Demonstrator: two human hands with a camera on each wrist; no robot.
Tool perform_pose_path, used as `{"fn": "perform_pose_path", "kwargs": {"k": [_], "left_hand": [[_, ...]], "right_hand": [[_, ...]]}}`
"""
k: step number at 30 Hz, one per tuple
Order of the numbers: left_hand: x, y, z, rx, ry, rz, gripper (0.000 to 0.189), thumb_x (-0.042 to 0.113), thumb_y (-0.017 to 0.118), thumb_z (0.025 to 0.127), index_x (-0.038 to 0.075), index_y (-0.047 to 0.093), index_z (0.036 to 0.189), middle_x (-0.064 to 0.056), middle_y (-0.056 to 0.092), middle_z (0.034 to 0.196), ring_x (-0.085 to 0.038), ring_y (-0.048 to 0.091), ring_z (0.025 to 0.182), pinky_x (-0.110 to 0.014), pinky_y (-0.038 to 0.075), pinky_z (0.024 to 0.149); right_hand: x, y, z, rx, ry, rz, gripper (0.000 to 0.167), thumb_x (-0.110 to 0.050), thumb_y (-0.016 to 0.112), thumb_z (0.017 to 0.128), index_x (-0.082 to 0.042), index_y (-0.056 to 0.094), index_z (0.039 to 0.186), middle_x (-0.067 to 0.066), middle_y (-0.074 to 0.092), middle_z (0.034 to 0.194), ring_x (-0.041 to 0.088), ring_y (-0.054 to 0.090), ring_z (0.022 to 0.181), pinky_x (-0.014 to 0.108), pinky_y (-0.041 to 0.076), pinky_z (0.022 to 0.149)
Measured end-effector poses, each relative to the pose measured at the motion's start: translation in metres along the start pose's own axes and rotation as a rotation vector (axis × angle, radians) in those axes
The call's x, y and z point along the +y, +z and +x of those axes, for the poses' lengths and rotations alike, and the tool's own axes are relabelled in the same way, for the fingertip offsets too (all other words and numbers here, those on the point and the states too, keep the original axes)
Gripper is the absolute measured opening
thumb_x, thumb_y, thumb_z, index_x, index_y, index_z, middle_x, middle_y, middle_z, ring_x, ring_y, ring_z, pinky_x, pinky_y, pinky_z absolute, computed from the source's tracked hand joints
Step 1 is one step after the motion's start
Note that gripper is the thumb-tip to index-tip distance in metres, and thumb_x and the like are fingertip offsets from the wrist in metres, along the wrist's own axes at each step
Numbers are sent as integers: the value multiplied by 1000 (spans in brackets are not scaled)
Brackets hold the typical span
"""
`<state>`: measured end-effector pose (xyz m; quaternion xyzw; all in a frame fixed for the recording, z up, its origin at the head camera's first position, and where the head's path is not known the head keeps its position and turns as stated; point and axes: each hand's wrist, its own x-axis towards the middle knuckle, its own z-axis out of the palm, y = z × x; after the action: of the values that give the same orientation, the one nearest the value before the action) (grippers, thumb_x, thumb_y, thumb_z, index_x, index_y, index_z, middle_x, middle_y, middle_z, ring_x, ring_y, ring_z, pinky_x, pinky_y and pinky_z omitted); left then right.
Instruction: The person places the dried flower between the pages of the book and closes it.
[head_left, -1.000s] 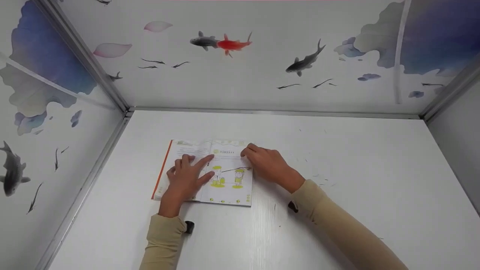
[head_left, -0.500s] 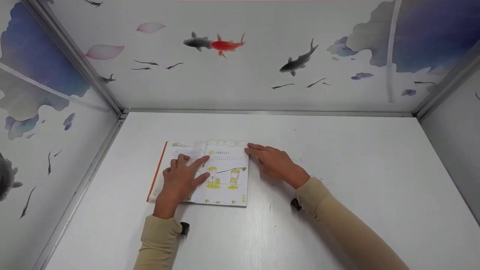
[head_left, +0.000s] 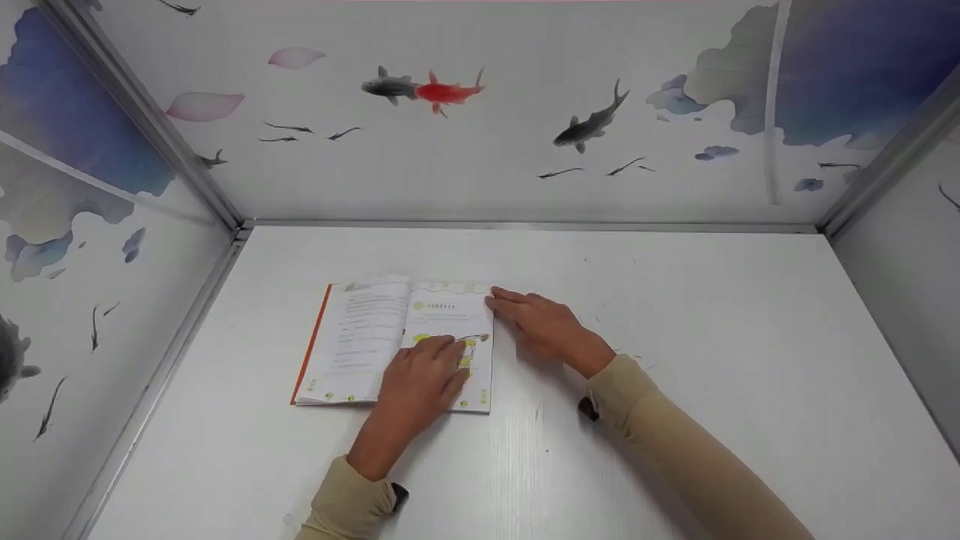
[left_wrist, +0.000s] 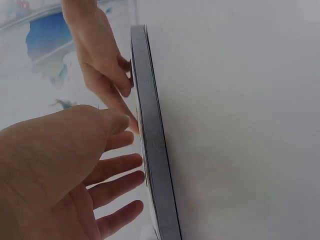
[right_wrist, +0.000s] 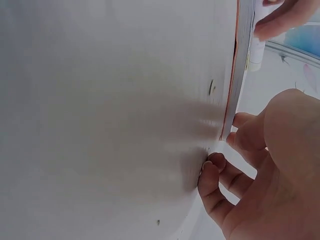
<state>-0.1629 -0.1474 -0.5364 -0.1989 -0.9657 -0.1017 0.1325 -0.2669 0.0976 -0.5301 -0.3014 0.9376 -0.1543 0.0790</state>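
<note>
An open book with an orange-edged cover lies on the white table. Its right page carries a yellow cartoon drawing, partly hidden by my left hand, which is over the lower part of that page with fingers extended. In the left wrist view, the fingertips of this left hand are right at the book's thick grey edge. My right hand touches the book's upper right corner with its foremost fingers. The right wrist view has that right hand with two fingertips at the corner and others bent against the tabletop.
White panels painted with fish surround the white table at the back and sides. Small dark specks and slivers lie on the table right of the book. A dark device sits at the right cuff, another at the left.
My left hand has moved from the left page and fold rightward onto the right page, uncovering the left page's text. The right hand stays at the corner. The head view has shifted slightly.
</note>
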Motion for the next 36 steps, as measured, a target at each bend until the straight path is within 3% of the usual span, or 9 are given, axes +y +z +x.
{"fn": "perform_pose_path", "kwargs": {"k": [2,10,15,19,24,28,31,33,36], "left_hand": [[2,0,1,-24,9,6,45,37,72,106,8,71,140,-10,72,139,-27,68,131,-47,60,99],[-4,0,7,-89,-98,18,57,47,67,107,3,68,144,-13,64,136,-29,61,120,-43,57,100],[-11,-3,7,-72,-128,-57,54,46,68,107,5,68,143,-14,65,133,-29,61,116,-46,57,97],[-26,-6,2,-3,-200,-145,52,42,71,106,10,67,146,-13,65,139,-31,62,123,-50,56,101],[-63,-13,-9,76,-342,-201,55,36,70,107,7,60,153,-19,60,149,-38,57,138,-55,49,113],[-88,-22,-24,-16,-574,-222,70,39,65,108,2,43,163,-29,39,165,-49,34,155,-65,30,126],[-98,-26,-32,-110,-725,-261,86,48,60,108,-2,26,169,-34,20,172,-58,13,160,-73,13,128],[-101,-27,-35,-151,-767,-287,93,54,57,108,-3,18,170,-36,13,174,-61,3,162,-76,6,128],[-100,-27,-35,-186,-771,-334,97,60,53,109,-3,13,171,-37,7,176,-61,-3,163,-76,2,129]], "right_hand": [[-1,0,0,5,0,-2,54,-9,51,113,-24,48,165,-3,39,176,34,52,153,54,51,116],[1,2,2,0,-11,-15,53,-11,51,114,-23,46,166,-2,37,177,35,52,153,54,49,119],[1,2,2,-3,-7,-12,52,-15,50,116,-22,45,167,-1,36,177,35,51,154,54,47,121],[-1,4,1,-5,12,19,51,-30,47,117,-22,44,167,-3,35,177,34,49,155,54,46,122],[-3,4,1,-15,11,23,68,-57,52,111,-21,43,168,-3,34,178,36,50,154,54,47,120],[-4,4,1,-19,-2,2,79,-63,60,106,-18,42,168,0,35,178,36,51,153,54,49,118],[-4,4,2,-22,9,-7,80,-64,60,105,-18,41,168,0,34,178,35,51,153,54,50,117],[-4,4,2,-22,12,-9,80,-64,60,105,-19,41,168,0,35,178,35,51,153,55,50,117],[-5,4,3,-23,15,-12,81,-65,60,105,-19,40,169,0,34,178,35,51,153,55,50,117]]}}
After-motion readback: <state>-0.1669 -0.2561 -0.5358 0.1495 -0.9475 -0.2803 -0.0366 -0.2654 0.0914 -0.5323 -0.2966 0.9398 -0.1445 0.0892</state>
